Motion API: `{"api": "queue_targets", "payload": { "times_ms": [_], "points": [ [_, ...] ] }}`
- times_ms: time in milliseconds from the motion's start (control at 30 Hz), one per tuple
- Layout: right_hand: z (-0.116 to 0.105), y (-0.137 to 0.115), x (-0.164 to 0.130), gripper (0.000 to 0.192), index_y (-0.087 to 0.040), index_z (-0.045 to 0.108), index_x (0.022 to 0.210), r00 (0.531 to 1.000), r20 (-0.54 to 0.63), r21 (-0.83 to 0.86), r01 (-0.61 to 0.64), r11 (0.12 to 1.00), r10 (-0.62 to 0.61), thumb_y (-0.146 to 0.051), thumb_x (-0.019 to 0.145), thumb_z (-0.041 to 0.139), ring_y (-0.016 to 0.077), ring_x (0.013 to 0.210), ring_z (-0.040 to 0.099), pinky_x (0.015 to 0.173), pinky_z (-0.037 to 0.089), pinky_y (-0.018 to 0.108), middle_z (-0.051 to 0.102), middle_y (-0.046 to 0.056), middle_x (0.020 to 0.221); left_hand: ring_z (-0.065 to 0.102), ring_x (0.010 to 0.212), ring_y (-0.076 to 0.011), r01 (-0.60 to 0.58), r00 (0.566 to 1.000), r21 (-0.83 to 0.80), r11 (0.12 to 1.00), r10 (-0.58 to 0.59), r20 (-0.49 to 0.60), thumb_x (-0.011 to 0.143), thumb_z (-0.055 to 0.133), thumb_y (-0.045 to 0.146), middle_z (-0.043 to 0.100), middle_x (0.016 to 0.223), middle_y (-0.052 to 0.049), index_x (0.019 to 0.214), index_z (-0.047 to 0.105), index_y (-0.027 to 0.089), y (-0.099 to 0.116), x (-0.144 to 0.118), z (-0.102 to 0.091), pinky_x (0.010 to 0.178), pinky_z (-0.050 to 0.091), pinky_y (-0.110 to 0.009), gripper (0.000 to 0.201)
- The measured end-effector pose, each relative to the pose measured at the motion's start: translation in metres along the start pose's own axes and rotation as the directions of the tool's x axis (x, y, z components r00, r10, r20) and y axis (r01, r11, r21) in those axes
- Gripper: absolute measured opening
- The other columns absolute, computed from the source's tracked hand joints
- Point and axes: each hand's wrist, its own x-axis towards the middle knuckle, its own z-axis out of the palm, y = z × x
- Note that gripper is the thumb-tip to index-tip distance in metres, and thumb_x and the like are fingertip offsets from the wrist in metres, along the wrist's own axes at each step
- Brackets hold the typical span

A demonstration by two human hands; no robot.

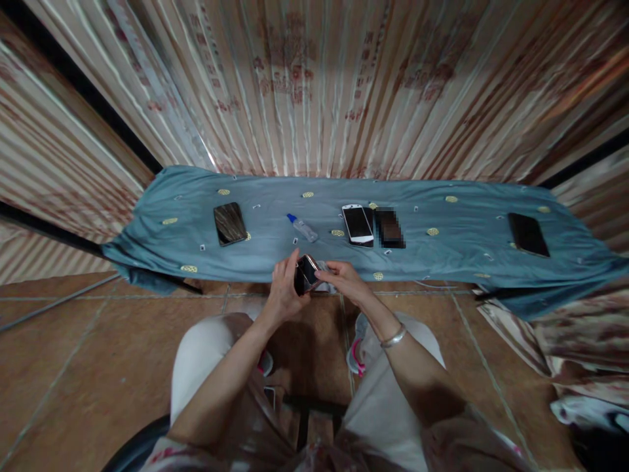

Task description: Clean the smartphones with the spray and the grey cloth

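Observation:
My left hand (285, 288) is wrapped round a dark smartphone (305, 273), held just off the front edge of the cloth-covered table. My right hand (346, 278) is at the phone's right side, its fingertips pinched on a pale, crumpled cloth-like piece (325, 286) against the phone. What that piece is exactly is too small to tell. Beyond my hands, a clear bottle with a blue tip (303, 228) lies on the table. To its right, a white-framed phone (358, 224) rests partly over a dark one, beside another dark phone (390, 228) that is pixelated.
A blue patterned cloth (275, 259) covers the narrow table. A dark phone (229, 223) lies at left, another dark phone (528, 234) at far right. A striped curtain (314, 98) hangs behind, with dark poles at both sides. My knees are below the front edge.

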Motion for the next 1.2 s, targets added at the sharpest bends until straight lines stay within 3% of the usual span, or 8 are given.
{"api": "queue_targets", "payload": {
  "times_ms": [300, 467, 567, 767, 1000, 1200],
  "points": [
    [0.007, 0.005, -0.002, 0.032, -0.018, 0.072, 0.089, 0.999, -0.011, 0.102, 0.036, 0.994, -0.035, -0.043, 0.069, 0.077, 0.0127, 0.069, 0.060, 0.068, 0.045, 0.024, 0.071, -0.001, 0.078, 0.049, 0.116, -0.0343, 0.052, 0.998, -0.014, 0.999, -0.052, -0.035, 0.062, 0.071, 0.021, 0.054, 0.129, -0.019, 0.149, 0.028, 0.012, -0.003, 0.005, 0.007, 0.101, 0.040, -0.051, 0.098],
    [0.005, 0.001, -0.004, 0.032, -0.018, 0.071, 0.084, 0.992, -0.114, 0.107, 0.061, 0.992, -0.049, -0.045, 0.069, 0.075, 0.0111, 0.061, 0.054, 0.059, 0.041, 0.023, 0.067, -0.001, 0.071, 0.051, 0.118, -0.0348, 0.090, 0.993, -0.077, 0.993, -0.095, -0.067, 0.060, 0.074, 0.020, 0.056, 0.129, -0.018, 0.148, 0.031, 0.013, 0.004, 0.014, 0.015, 0.103, 0.038, -0.051, 0.099],
    [-0.002, 0.002, 0.000, 0.033, -0.018, 0.069, 0.078, 0.979, -0.204, 0.101, 0.049, 0.994, -0.028, -0.048, 0.067, 0.074, 0.0102, 0.054, 0.050, 0.053, 0.037, 0.023, 0.063, -0.002, 0.063, 0.050, 0.120, -0.0354, 0.118, 0.988, -0.142, 0.983, -0.130, -0.084, 0.059, 0.080, 0.025, 0.056, 0.129, -0.018, 0.149, 0.030, 0.014, 0.006, 0.020, 0.025, 0.105, 0.036, -0.053, 0.103],
    [-0.025, 0.002, 0.008, 0.033, -0.019, 0.071, 0.078, 0.952, -0.304, 0.110, 0.067, 0.992, -0.031, -0.049, 0.064, 0.074, 0.0127, 0.058, 0.056, 0.058, 0.043, 0.025, 0.068, -0.001, 0.067, 0.049, 0.126, -0.0346, 0.102, 0.989, -0.385, 0.917, -0.137, -0.063, 0.054, 0.087, 0.034, 0.051, 0.135, -0.019, 0.151, 0.023, 0.017, 0.004, 0.024, 0.052, 0.107, 0.038, -0.051, 0.117],
    [-0.048, 0.000, 0.018, 0.035, -0.019, 0.073, 0.078, 0.899, -0.436, 0.141, 0.120, 0.983, -0.047, -0.050, 0.063, 0.075, 0.0130, 0.059, 0.058, 0.055, 0.043, 0.024, 0.069, -0.002, 0.065, 0.049, 0.126, -0.0350, 0.097, 0.982, -0.402, 0.910, -0.154, -0.111, 0.053, 0.084, 0.025, 0.052, 0.135, -0.018, 0.150, 0.028, 0.017, 0.015, 0.048, 0.075, 0.107, 0.038, -0.051, 0.112],
    [-0.069, 0.003, 0.032, 0.042, -0.019, 0.070, 0.078, 0.811, -0.582, 0.178, 0.195, 0.965, -0.056, -0.057, 0.062, 0.074, 0.0130, 0.059, 0.060, 0.056, 0.045, 0.024, 0.070, -0.001, 0.067, 0.051, 0.125, -0.0327, 0.228, 0.948, -0.597, 0.769, -0.315, -0.043, 0.052, 0.083, 0.023, 0.055, 0.132, -0.015, 0.148, 0.031, 0.017, 0.024, 0.087, 0.107, 0.107, 0.037, -0.048, 0.110]
  ]
}}
